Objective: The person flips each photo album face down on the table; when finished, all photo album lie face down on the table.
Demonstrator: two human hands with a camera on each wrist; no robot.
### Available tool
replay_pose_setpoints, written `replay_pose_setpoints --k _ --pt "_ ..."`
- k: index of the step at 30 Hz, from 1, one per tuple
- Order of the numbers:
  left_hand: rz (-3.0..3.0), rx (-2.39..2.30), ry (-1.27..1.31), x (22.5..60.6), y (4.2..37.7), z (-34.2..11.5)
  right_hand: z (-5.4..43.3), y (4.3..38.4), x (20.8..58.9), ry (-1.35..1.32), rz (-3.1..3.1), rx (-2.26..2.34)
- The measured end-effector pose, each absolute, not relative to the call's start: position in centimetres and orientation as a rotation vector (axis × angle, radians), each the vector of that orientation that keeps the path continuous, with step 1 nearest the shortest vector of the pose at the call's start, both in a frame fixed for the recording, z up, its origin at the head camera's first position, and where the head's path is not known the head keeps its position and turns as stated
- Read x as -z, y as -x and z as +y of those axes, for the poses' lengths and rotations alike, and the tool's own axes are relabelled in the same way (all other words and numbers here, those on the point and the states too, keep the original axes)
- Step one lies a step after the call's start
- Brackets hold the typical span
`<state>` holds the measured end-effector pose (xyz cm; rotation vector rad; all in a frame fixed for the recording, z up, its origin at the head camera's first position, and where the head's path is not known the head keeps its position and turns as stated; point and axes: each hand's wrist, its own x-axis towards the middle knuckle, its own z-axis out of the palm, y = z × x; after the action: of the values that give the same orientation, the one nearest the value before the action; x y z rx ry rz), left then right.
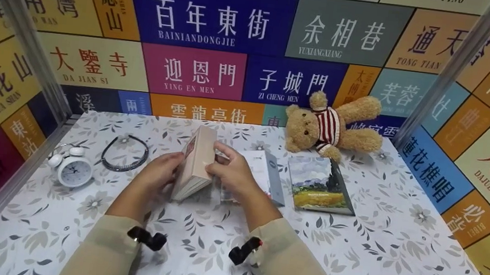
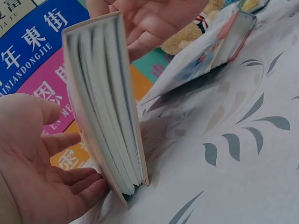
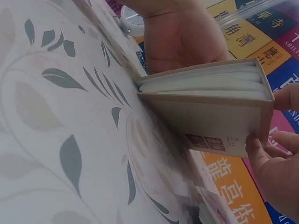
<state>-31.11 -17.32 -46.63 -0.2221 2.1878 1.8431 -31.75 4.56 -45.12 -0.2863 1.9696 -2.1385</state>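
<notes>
A thick book (image 1: 198,162) with a pale pinkish-beige cover stands tilted above the patterned tablecloth, its page edges towards me. My right hand (image 1: 235,173) pinches it near the spine, and in the right wrist view the thumb (image 3: 256,151) presses on the cover beside a dark red printed block. On the opposite cover, my left hand (image 1: 160,169) touches the book with its fingers (image 2: 84,184) extended and loosely spread. The left wrist view shows the pages (image 2: 105,102) slightly parted between the covers.
Right of the hands lie a white and grey-blue book (image 1: 273,177) and a book with a painted landscape cover (image 1: 320,187). Behind them a teddy bear (image 1: 329,124) lies on its side. At the left are a white alarm clock (image 1: 75,170) and a dark headband (image 1: 124,167).
</notes>
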Motion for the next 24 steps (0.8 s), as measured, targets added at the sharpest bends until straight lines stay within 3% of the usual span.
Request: replay_pose_setpoints --k 24 --pt "2.403 -1.677 0.664 45.7 31.9 -19.0 4.8 32.7 47.5 0.211 2.098 1.897"
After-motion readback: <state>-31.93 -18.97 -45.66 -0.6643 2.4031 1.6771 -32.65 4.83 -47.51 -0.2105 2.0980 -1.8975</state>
